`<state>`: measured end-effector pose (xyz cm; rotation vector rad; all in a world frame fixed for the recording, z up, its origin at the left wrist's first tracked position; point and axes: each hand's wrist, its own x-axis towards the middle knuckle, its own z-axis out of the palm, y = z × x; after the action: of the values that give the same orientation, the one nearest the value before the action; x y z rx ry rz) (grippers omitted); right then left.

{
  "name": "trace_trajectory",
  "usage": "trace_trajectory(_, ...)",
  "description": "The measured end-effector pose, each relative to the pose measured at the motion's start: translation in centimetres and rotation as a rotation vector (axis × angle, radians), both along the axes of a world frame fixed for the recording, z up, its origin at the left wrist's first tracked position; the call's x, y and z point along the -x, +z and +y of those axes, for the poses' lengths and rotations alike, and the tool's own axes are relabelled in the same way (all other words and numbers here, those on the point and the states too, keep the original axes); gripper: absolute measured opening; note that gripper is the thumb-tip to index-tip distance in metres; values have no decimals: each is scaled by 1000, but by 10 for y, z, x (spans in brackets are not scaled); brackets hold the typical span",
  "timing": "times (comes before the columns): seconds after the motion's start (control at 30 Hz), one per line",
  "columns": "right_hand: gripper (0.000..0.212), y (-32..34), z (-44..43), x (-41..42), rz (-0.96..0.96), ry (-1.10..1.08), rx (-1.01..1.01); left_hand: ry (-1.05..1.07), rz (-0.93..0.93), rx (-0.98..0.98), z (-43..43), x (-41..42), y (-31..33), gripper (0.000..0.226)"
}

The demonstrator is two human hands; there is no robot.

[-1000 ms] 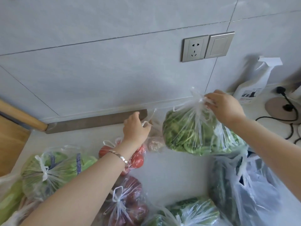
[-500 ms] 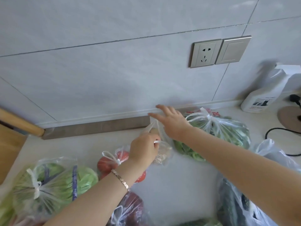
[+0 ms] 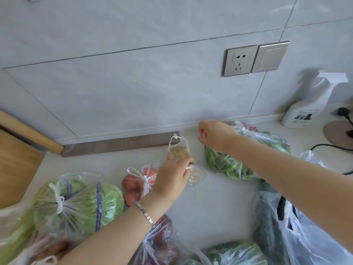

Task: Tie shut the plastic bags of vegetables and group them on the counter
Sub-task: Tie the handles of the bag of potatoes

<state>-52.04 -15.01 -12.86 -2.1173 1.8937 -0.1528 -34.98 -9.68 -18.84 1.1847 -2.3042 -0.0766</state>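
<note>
My left hand (image 3: pixel 174 174) gripped the small bag (image 3: pixel 180 152) on the bench (image 3: pixel 219 207) between tomatoes (image 3: pixel 139 180) and greens (image 3: pixel 229 165), its long axis running toward the wall (image 3: pixel 133 92), free loop (image 3: pixel 176 139) standing just left of my nearer right hand (image 3: pixel 214 136), fingers curled, holding what I couldn't tell.

We find the small clear bag (image 3: pixel 180 153) of pale lumps on the worktop (image 3: pixel 210 207), handle loop raised, gripped by the left hand (image 3: pixel 172 176). Knotted: tomato bag (image 3: pixel 137 180) and cabbage bag (image 3: pixel 80 203) to its left, greens bag (image 3: pixel 229 165) to its right.
</note>
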Motion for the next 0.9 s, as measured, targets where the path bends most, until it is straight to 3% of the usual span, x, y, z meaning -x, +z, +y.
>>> trace_trajectory(0.17,74,-22,4,-29,-72,132,-141,-94,42,95,15,-10,6,11)
trace_trajectory(0.27,90,-40,6,-41,-105,49,-189,-190,-27,127,23,-29,8,8)
trace_trajectory(0.33,85,-49,10,-40,-23,-60,-204,-195,3,96,30,-41,8,7)
trace_trajectory(0.43,62,-53,32,-34,214,-53,-420,-87,85,-26,40,-58,6,11)
trace_trajectory(0.53,67,-45,66,-29,117,-82,-730,-10,151,-121,52,-65,1,23)
trace_trajectory(0.6,64,-40,90,-26,40,-109,-822,3,198,-165,61,-64,-2,19)
trace_trajectory(0.73,43,-34,126,-27,-126,-141,-877,44,275,-243,68,-60,-7,28)
trace_trajectory(0.8,30,-31,135,-32,-120,-81,-814,84,299,-330,72,-56,-7,23)
trace_trajectory(0.9,46,-31,147,-35,-66,4,-673,153,422,-584,76,-46,-9,21)
